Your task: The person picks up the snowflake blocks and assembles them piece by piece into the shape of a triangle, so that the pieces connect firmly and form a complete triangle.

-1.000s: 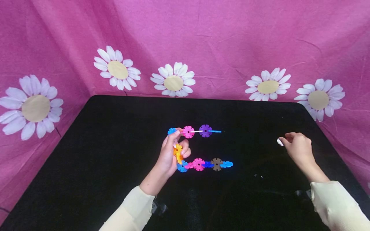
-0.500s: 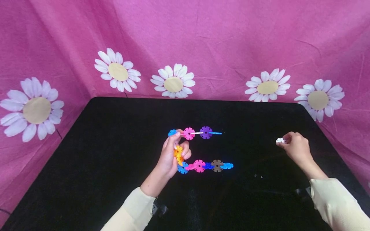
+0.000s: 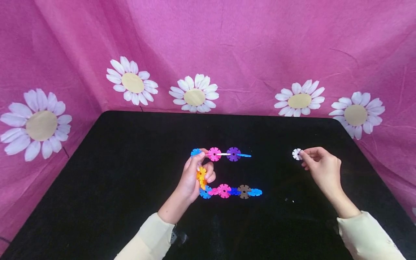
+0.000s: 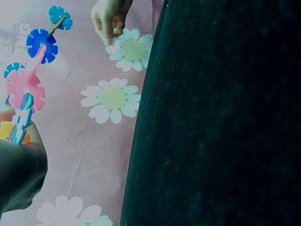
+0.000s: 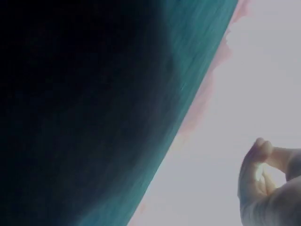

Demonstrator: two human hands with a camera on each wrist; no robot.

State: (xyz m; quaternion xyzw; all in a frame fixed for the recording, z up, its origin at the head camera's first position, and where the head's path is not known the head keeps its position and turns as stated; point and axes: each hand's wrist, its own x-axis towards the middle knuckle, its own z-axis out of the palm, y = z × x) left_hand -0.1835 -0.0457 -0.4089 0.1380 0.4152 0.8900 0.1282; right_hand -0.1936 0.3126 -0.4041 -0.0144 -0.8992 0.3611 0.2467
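My left hand (image 3: 190, 180) grips a C-shaped chain of linked, notched plastic discs by its left side. The upper arm of the chain runs right through a pink disc (image 3: 214, 154), a white one seen edge-on and a purple disc (image 3: 233, 154) to a light blue one. Yellow-orange discs (image 3: 201, 173) show within the palm. Along the lower arm are a blue disc, a pink disc (image 3: 224, 191), a dark blue one, a brown disc (image 3: 244, 191) and a light blue end disc (image 3: 255, 192). To the right, my right hand (image 3: 325, 169) pinches a white notched disc (image 3: 297, 154) between thumb and fingertips, apart from the chain.
Both hands are over a black table (image 3: 130, 144). A pink cloth printed with white daisies (image 3: 194, 96) hangs behind and at the sides. Tiny white specks (image 3: 293, 201) lie on the table below the right hand.
My right hand has moved left with the white disc, which has turned its flat face to the head view. The left hand and chain stay nearly in place.
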